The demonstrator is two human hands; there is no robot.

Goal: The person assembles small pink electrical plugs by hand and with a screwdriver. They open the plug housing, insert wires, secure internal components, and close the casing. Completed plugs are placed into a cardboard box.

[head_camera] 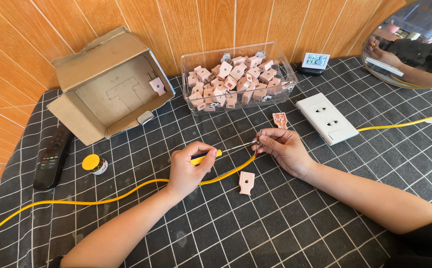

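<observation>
Left hand (pixel 188 168) gripping yellow-handled screwdriver (pixel 221 152), right hand (pixel 283 147) pinching plug part on yellow cable (pixel 126 193) near pink cover (pixel 246 182); tip likely slipping, jabbing fingers.

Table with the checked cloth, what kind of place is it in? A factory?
More likely a small home workbench for wiring plugs. A clear bin holds many pink plug parts, the left hand grips a screwdriver at a yellow cable, and a remote control lies nearby.
</observation>
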